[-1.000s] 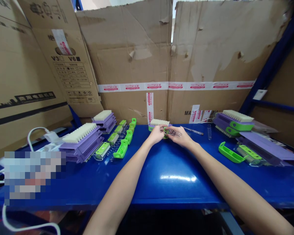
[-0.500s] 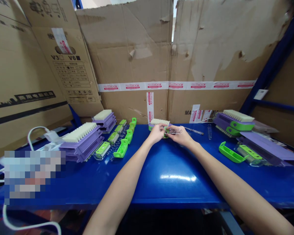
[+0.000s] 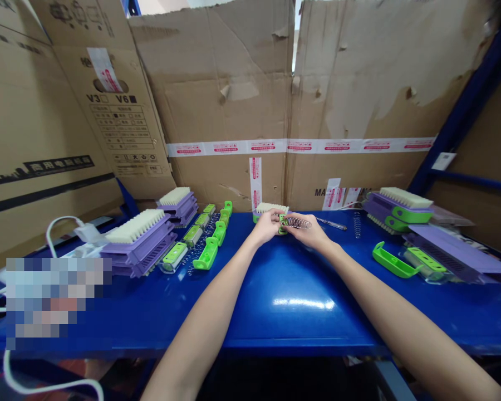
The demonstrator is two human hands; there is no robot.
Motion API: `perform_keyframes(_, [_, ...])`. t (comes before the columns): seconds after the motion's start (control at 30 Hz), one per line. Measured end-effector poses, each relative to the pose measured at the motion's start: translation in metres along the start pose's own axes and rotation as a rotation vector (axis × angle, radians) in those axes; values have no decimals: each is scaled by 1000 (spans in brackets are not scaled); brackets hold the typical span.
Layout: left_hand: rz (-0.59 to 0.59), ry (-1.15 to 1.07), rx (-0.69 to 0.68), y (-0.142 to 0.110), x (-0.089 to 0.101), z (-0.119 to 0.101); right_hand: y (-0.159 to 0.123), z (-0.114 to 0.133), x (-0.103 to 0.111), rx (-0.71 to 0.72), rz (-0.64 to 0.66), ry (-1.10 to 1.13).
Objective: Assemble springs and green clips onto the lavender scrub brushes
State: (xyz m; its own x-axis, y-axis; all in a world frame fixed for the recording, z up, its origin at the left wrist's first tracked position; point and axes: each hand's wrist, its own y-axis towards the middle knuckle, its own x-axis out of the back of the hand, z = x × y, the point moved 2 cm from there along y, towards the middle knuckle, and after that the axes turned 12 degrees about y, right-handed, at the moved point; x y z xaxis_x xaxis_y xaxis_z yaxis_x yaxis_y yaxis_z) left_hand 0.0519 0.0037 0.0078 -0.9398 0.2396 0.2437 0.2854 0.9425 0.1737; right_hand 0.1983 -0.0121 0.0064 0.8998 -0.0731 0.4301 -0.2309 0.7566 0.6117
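Near the back of the blue table my two hands meet around a small green plastic part. My left hand has its fingers closed on the part's left side. A metal coil spring lies across the fingers of my right hand, which are closed and hold it against the green part. Whether the spring is seated in the part cannot be made out. Just behind my hands sits a scrub brush with cream bristles, partly hidden by them. A thin screwdriver-like tool lies right of my right hand.
At left stand stacked purple brushes, a row of green-topped clear boxes, springs and green handles. At right are another spring, more brushes and a green handle. Cardboard walls the back.
The spring in my right hand has tilted slightly, its free end dropping a little. Both hands stay in nearly the same place around the green part.
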Motion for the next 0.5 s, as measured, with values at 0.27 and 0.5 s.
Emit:
perform_keyframes(0.27, [-36,9,34,-1,-2,-2,2,0,2,-71,24,49])
perform_keyframes(0.5, [-50,-22,53,-2,0,-6,4,-9,-1,-228,37,382])
